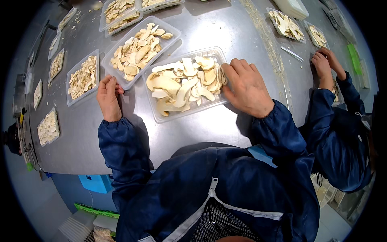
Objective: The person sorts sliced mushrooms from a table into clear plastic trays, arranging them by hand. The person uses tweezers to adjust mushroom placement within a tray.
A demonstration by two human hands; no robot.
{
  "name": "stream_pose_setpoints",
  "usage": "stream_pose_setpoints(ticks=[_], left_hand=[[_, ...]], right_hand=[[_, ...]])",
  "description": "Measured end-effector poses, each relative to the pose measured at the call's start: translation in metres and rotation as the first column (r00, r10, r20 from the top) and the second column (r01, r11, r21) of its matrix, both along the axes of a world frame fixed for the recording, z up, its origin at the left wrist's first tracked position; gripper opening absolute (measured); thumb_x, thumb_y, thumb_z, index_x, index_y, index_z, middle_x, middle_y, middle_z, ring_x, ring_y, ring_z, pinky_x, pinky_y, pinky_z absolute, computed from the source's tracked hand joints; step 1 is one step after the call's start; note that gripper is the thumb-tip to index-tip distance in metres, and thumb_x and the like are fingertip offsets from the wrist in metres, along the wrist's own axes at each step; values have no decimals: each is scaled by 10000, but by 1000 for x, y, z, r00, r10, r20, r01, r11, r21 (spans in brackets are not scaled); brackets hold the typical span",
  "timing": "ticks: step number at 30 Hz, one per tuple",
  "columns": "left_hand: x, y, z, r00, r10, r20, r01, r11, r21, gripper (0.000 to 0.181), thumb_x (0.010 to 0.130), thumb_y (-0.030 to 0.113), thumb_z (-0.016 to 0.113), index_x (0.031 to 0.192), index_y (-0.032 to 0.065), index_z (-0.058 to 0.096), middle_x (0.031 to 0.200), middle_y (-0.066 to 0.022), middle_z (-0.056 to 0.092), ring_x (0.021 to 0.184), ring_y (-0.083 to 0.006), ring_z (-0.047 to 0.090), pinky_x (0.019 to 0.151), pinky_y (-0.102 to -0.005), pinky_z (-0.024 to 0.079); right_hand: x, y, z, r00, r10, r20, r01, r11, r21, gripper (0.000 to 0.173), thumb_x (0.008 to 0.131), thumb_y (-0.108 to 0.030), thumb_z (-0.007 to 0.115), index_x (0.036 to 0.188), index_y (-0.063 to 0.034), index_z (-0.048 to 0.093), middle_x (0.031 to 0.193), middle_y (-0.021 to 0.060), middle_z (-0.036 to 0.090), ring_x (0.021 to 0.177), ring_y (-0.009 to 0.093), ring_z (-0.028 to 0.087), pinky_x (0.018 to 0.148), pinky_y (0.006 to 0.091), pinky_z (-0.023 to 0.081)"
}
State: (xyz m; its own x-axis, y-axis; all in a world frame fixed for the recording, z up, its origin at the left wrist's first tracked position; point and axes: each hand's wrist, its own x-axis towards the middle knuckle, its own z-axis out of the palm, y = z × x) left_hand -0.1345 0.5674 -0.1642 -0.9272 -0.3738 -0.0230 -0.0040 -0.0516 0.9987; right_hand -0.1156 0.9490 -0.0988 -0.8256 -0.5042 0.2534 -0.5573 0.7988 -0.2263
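A clear plastic tray [158, 119] of large mushroom slices [181, 87] lies on the steel table before me. My right hand [246, 86] rests over its right end, with thumb and fingertips at the rim and the outermost slices; whether they pinch anything is hidden. Beyond it to the left, a second plastic tray [105, 60] holds smaller mushroom slices [140, 51] and sits at a slant, its near corner by my left hand [109, 93]. The fingers of that hand are curled at this corner, gripping its edge. The two trays lie close together.
More trays of sliced mushrooms [83, 77] stand on the left and at the far side. Tweezers [292, 54] lie on the right, near a strip of crumbs [267, 45]. A co-worker's hands [325, 65] are at another tray at the far right. The table's near edge borders my body.
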Motion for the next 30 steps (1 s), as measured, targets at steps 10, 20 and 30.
stream_pose_setpoints(ticks=[10, 20, 30], left_hand=[[35, 30, 32, 998, -19, -67, -15, 887, -462, 352, 932, 98, 626, 1242, -32, 521, 744, 11, 525, 647, -31, 440, 578, -203, 357], [83, 89, 35, 974, -172, 149, 221, 875, -430, 588, 841, 51, 703, 1355, 3, 423, 680, 10, 502, 593, -43, 414, 544, -188, 346], [76, 83, 27, 967, -212, 142, 247, 918, -311, 566, 882, -16, 615, 1404, 48, 406, 751, 15, 501, 647, -41, 437, 597, -174, 352]], right_hand=[[-7, 21, 14, 965, 240, 102, -247, 967, 64, 669, 694, -104, 618, 1354, -99, 509, 1335, 160, 496, 1171, 330, 486, 976, 434, 406], [-18, 1, 9, 930, 355, 91, -365, 922, 129, 613, 628, 51, 569, 1230, -67, 560, 1175, 132, 553, 1124, 307, 502, 918, 410, 407], [-27, -4, 8, 916, 401, 35, -401, 904, 148, 370, 704, -11, 616, 1074, -19, 615, 1011, 116, 542, 983, 254, 511, 851, 367, 424]])
